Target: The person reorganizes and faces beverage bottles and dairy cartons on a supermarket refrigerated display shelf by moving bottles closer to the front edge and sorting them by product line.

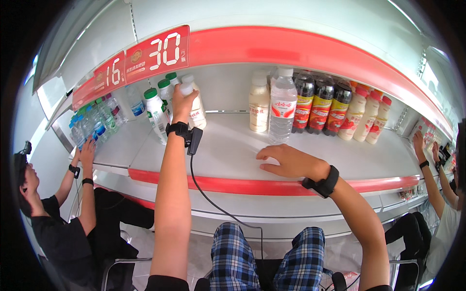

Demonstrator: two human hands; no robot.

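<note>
My left hand (184, 102) is on the white cap of a milky drink bottle (197, 112), beside several white bottles with green caps (156, 113); its fingers partly hide the cap. My right hand (287, 160) is spread above the front of the white shelf (225, 145), holding nothing. Just behind it stands a clear water bottle (283, 109) with a white cap. Left of that is another milky drink bottle (259, 105). To the right stand dark cola bottles (320, 105) and several milky bottles with red caps (364, 114). All stand upright.
A red upper shelf edge (276, 43) with price signs (158, 52) overhangs the bottles. A red strip (233, 186) edges the lower shelf. At left a seated person (54, 225) reaches to water bottles (91, 123); another person (442, 218) reaches in at right. A cable (214, 205) hangs from my left wristband.
</note>
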